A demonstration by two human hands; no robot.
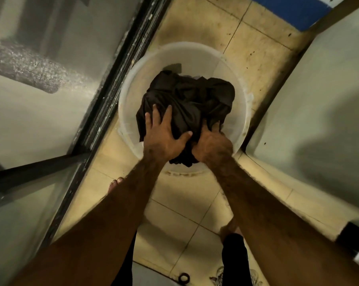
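Over the bucket (228, 67): dark cloth (191, 96) is sitting bunched at centre, spilling toward 6 o'clock; creased, faintly shiny, probably damp
Left hand (164, 137): fingers spread flat, pressing the bundle's 7 o'clock side
Right hand (211, 147): clenching a fold at 5 o'clock
Doing it well: working low; squeezing evenly, drips falling inside the rim

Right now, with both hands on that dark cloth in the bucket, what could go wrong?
1. The right hand grips the cloth, but the left hand only presses on it, so the bundle might slip and drop back if lifted.
2. If the cloth is wet, which I cannot tell, drips on the tiles could make the bare foot near the bucket slip.
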